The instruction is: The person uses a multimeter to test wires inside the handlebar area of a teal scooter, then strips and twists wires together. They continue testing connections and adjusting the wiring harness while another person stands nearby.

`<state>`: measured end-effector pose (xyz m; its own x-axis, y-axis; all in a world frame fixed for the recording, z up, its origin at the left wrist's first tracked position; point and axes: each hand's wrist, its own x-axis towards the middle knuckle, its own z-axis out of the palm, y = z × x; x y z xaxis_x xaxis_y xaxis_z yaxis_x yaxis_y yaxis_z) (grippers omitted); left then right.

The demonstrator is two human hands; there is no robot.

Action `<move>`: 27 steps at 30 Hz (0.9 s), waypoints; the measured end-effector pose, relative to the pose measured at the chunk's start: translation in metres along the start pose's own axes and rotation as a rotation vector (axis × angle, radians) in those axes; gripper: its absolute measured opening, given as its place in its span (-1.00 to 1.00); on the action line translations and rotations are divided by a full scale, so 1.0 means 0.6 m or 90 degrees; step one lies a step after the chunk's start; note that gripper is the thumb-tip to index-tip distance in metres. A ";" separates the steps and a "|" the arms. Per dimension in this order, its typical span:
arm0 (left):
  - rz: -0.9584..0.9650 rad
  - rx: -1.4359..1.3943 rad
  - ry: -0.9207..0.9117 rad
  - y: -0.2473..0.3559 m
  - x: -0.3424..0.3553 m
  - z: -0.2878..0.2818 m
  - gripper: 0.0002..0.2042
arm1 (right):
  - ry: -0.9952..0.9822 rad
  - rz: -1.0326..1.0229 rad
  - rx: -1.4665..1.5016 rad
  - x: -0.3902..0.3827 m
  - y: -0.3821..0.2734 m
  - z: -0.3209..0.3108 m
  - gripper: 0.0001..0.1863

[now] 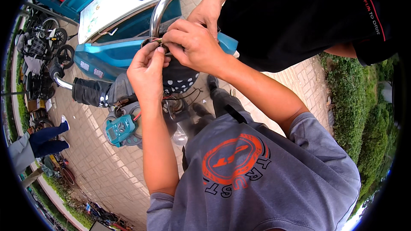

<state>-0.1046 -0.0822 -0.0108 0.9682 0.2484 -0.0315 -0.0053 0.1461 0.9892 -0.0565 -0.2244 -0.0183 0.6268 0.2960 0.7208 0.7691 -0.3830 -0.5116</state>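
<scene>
My left hand (147, 70) pinches thin wires (157, 40) between thumb and fingertips, just below a curved chrome handlebar (159, 13). My right hand (197, 45) closes on the same wires from the other side, its fingertips nearly meeting the left's. The wire ends are partly hidden by my fingers. Behind my right hand is another person's hand (207, 15), close to the handlebar; its fingertips are mostly covered. Under my hands lies black fabric with white dots (182, 84), and loose red and black cables (190, 96) hang lower down.
A teal vehicle body (109, 60) with a white board (115, 6) stands ahead. Left of my forearm is a teal unit with a small screen (120, 129). A person in black (291, 21) stands at right, beyond them a hedge (349, 90). Parked bikes (49, 38) line the left.
</scene>
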 end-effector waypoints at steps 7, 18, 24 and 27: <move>0.012 0.019 0.008 -0.004 0.001 -0.001 -0.85 | -0.013 0.007 0.007 -0.001 -0.002 -0.001 -0.88; -0.084 -0.093 0.042 0.008 -0.003 0.000 -0.88 | -0.030 -0.109 -0.064 -0.007 -0.004 -0.007 -0.71; -0.034 0.041 0.074 0.009 -0.018 0.010 -0.88 | -0.063 -0.122 -0.111 -0.010 0.000 -0.008 -0.70; 0.158 0.267 0.142 -0.015 -0.024 0.014 -0.89 | -0.086 -0.128 -0.130 -0.005 -0.005 -0.010 -0.72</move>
<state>-0.1163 -0.0950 -0.0183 0.8735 0.4311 0.2262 -0.0827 -0.3265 0.9416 -0.0615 -0.2296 -0.0163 0.4864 0.4919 0.7221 0.8468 -0.4692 -0.2507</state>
